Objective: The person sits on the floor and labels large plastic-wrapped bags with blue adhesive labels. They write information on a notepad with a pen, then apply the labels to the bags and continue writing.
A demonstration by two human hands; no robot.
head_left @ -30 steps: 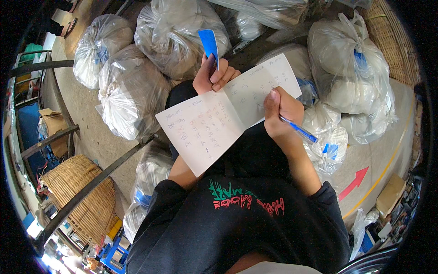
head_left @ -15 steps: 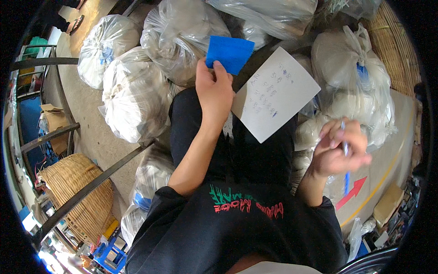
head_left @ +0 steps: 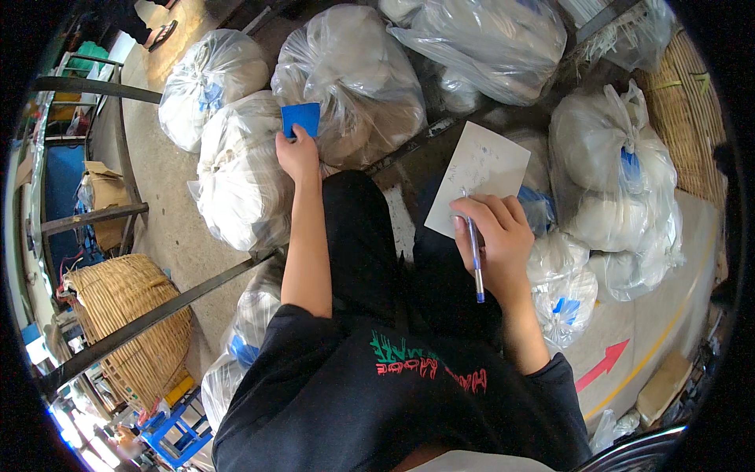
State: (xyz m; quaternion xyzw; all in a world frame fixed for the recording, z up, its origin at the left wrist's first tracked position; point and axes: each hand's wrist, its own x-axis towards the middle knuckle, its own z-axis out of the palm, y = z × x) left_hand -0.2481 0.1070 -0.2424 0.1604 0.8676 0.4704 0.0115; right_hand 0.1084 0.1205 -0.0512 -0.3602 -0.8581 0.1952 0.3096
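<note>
My left hand (head_left: 299, 157) is reached out ahead, thumb and fingers closed on a small flat blue card (head_left: 301, 119). It is held in front of tied plastic bags. My right hand (head_left: 497, 240) is closed round a pen (head_left: 475, 256) with a clear barrel and a blue end. The pen's upper end points toward me, and its tip is at the lower part of a white sheet (head_left: 481, 167) with handwritten lines. That sheet lies over my right thigh, tilted, with my fingers against its near edge.
Clear bags of white goods surround me: a large bag (head_left: 354, 79) ahead, a bag (head_left: 240, 169) at left, a bag (head_left: 613, 165) at right. A metal rail (head_left: 157, 322) crosses the left side by a woven basket (head_left: 130, 322). A person's sandalled foot (head_left: 163, 35) stands far left.
My left hand has moved left and slightly down with the blue card. My right hand has come in from the right with the pen and now rests at the sheet. The view has shifted slightly.
</note>
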